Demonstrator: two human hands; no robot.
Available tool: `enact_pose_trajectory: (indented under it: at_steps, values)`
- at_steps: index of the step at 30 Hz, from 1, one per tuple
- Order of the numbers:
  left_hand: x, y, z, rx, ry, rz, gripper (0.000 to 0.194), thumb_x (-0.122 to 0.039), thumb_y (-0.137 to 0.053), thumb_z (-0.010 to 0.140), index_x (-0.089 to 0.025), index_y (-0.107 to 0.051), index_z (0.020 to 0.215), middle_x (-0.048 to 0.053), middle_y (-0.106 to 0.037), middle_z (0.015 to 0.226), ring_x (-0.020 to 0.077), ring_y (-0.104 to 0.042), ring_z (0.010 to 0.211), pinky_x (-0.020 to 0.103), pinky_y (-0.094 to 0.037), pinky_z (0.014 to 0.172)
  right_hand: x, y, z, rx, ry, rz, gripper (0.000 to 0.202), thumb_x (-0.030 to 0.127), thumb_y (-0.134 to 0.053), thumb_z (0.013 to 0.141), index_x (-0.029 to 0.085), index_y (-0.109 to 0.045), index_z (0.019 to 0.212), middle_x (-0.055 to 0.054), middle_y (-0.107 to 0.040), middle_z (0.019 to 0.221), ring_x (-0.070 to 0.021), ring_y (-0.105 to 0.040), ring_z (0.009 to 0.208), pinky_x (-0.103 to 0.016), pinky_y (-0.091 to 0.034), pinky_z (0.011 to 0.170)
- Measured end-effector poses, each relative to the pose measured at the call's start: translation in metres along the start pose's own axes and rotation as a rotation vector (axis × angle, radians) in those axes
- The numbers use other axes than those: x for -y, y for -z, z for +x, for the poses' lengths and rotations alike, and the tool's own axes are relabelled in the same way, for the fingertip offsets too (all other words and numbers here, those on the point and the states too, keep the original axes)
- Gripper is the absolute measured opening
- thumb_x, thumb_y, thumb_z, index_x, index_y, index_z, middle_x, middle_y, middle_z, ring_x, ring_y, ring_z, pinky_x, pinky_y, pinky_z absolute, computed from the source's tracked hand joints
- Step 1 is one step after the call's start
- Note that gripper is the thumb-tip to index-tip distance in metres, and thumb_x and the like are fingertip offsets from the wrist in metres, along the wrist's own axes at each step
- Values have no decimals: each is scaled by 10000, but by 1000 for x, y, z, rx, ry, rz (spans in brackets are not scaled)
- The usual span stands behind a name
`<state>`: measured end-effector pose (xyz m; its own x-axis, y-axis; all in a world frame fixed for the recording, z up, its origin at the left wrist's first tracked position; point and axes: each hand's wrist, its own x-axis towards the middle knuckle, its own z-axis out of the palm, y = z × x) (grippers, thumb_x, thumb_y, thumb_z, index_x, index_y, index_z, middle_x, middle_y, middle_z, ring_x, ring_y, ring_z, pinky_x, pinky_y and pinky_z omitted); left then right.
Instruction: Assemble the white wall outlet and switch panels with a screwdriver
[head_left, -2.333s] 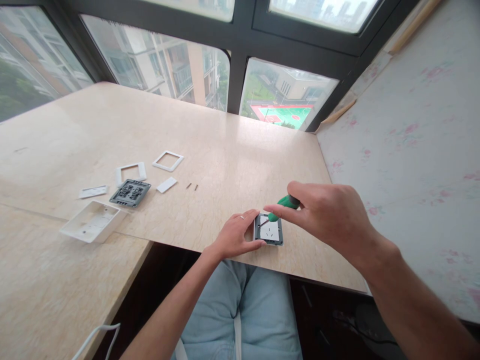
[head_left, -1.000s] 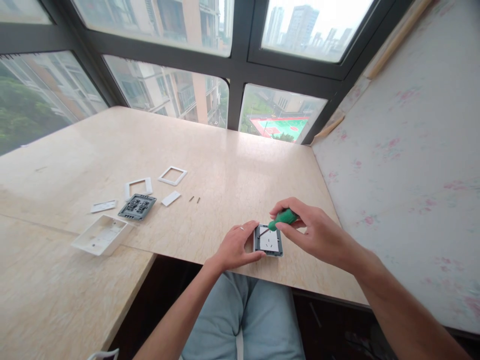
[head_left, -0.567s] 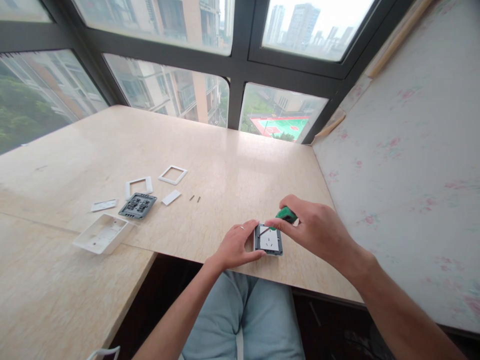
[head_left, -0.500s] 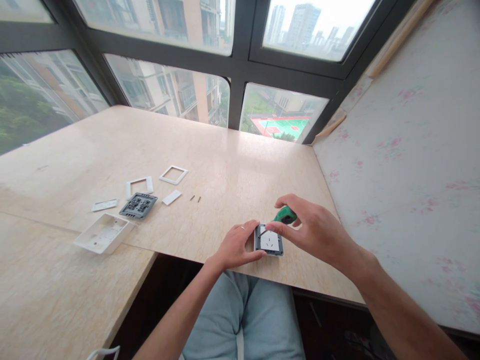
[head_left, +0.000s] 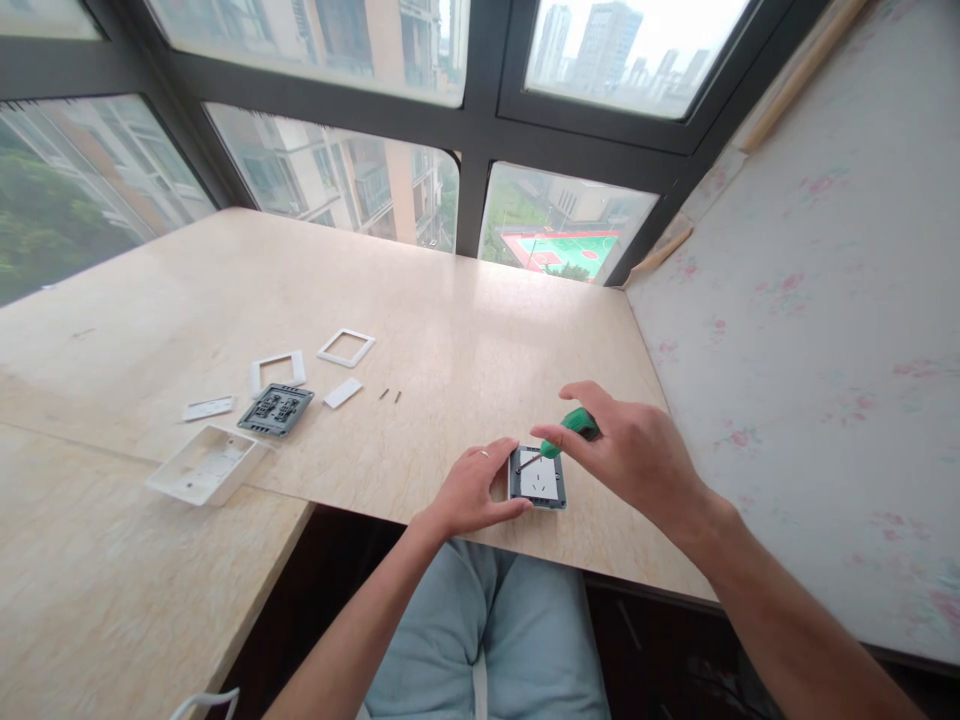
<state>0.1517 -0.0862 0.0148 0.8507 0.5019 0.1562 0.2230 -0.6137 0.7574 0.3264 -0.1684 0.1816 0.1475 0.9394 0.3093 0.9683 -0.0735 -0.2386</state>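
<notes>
A socket module (head_left: 539, 478) with a white face and dark grey frame lies near the table's front edge. My left hand (head_left: 476, 487) grips its left side between thumb and fingers. In my right hand (head_left: 626, 440) is a screwdriver with a green handle (head_left: 571, 431), held by the thumb and fingers above the module. Its shaft slants down to the left, and the tip meets the left side of the grey frame, at a screw position.
To the left on the table (head_left: 420, 300) lie a white box (head_left: 206, 466), a grey module (head_left: 276, 411), two white frames (head_left: 346, 348), white plates (head_left: 343, 393) and two small screws (head_left: 397, 397). A papered wall (head_left: 810, 350) stands at the right.
My right thumb and fingers have shifted on the screwdriver, leaving more of the green handle showing. The right hand sits slightly higher. My left hand stays on the module.
</notes>
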Motion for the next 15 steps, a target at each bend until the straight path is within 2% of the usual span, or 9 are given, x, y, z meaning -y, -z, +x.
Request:
enact_pose_trajectory:
  at_steps: [2, 4, 6, 8, 9, 11, 13, 15]
  values:
    - [0, 0, 0, 1, -2, 1, 817, -541, -719, 826, -249, -372, 1506, 134, -525, 1513, 341, -519, 1368, 514, -399, 1123, -1, 0, -1, 36, -14, 86, 452, 633, -575, 913, 200, -658, 1013, -75, -722, 724, -236, -689, 614, -305, -476, 545]
    - [1, -1, 0, 5, -1, 2, 822, -549, -713, 830, -249, -364, 1511, 134, -517, 1520, 339, -510, 1379, 514, -397, 1127, -3, 4, -3, 106, -13, 260, 372, 510, -621, 913, 219, -625, 1145, -114, -759, 1034, -243, -728, 789, -344, -561, 686]
    - [1, -1, -1, 7, 7, 6, 824, -560, -709, 833, -243, -363, 1511, 139, -506, 1531, 340, -494, 1396, 515, -386, 1137, -5, 9, -6, 186, 16, 408, 429, 349, -639, 887, 246, -560, 1296, -130, -653, 1355, -255, -716, 1017, -398, -572, 885]
    - [1, -1, -1, 7, 11, 13, 824, -568, -710, 829, -235, -373, 1503, 143, -501, 1535, 343, -484, 1406, 514, -379, 1145, -6, 13, -8, 274, 40, 507, 491, 239, -605, 865, 268, -531, 1350, -113, -587, 1454, -259, -670, 1166, -416, -544, 984]
    - [1, -1, -1, 7, 11, 14, 823, -569, -712, 826, -233, -378, 1499, 144, -501, 1535, 344, -484, 1407, 513, -379, 1146, -6, 14, -8, 318, 37, 544, 482, 220, -591, 867, 271, -538, 1344, -103, -616, 1422, -253, -669, 1177, -402, -553, 974]
    - [1, 0, -1, 7, 6, 12, 819, -568, -715, 823, -229, -387, 1492, 144, -506, 1531, 344, -488, 1403, 511, -385, 1140, -4, 14, -7, 356, 4, 556, 391, 262, -599, 895, 265, -580, 1285, -84, -726, 1229, -238, -719, 1065, -352, -591, 863]
    - [0, 0, 0, 6, 2, 5, 815, -559, -716, 825, -224, -389, 1491, 143, -509, 1527, 343, -490, 1401, 511, -389, 1136, -1, 10, -5, 287, -39, 416, 312, 392, -642, 907, 236, -640, 1178, -67, -776, 942, -239, -751, 834, -330, -589, 702]
    - [0, 0, 0, 7, 4, 3, 813, -549, -717, 826, -220, -388, 1492, 146, -513, 1524, 342, -494, 1396, 515, -389, 1135, 2, 6, -2, 145, -69, 200, 405, 539, -668, 880, 198, -676, 1098, -55, -731, 703, -261, -727, 669, -350, -554, 609]
